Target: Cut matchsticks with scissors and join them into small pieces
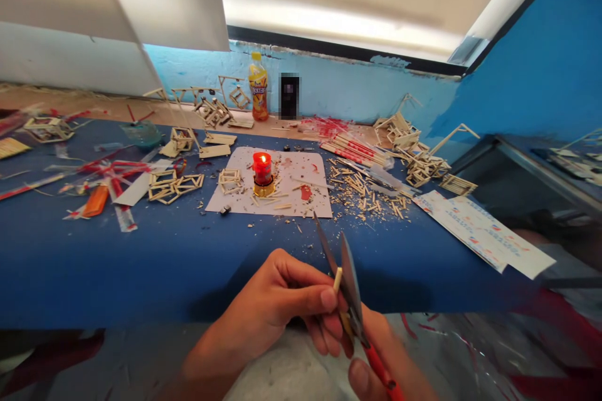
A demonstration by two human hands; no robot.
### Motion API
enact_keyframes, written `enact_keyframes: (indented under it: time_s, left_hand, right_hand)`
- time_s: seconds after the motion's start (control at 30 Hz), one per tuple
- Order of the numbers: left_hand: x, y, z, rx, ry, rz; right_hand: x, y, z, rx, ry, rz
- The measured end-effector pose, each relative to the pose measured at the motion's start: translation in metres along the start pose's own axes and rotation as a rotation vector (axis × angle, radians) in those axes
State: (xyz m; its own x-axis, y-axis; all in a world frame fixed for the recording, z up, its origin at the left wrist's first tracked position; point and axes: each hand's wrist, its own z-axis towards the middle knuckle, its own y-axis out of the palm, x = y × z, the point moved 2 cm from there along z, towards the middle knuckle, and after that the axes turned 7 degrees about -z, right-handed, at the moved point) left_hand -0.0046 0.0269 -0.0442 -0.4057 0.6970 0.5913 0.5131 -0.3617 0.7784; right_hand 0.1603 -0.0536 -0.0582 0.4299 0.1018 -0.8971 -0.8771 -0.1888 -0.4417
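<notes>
My left hand (301, 297) pinches a short wooden stick (337, 279) between thumb and forefinger. In my right hand (383, 351) is a pair of scissors (352, 279) with red handles, its blades parted and pointing away from me. The stick lies between the blades; whether they touch it I cannot tell. Beyond my hands a lit red candle (262, 169) stands in a gold-coloured holder on a sheet of white paper (226, 200). A small stick frame (230, 180) sits on the paper's left part.
Cut stick pieces (364, 191) lie scattered right of the paper, near bundled sticks (355, 150). Stick models (418, 150) stand at the back right, others (175, 185) at left. A drink bottle (258, 88) stands by the wall. An orange object (95, 200) lies left; printed white strips (484, 232) lie right.
</notes>
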Motion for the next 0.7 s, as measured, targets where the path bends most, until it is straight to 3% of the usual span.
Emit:
enact_keyframes:
  time_s: [0.2,0.43,0.7]
  left_hand:
    - [-0.001,0.000,-0.002,0.047,0.004,0.012]
    - [-0.001,0.000,-0.001,0.046,-0.011,0.006]
    - [-0.004,0.001,0.001,0.024,-0.015,-0.018]
  right_hand:
    - [0.005,-0.005,-0.009,-0.021,0.010,0.015]
    - [-0.013,-0.001,0.004,-0.031,0.002,0.111]
    - [0.018,0.009,0.000,0.007,0.116,-0.136]
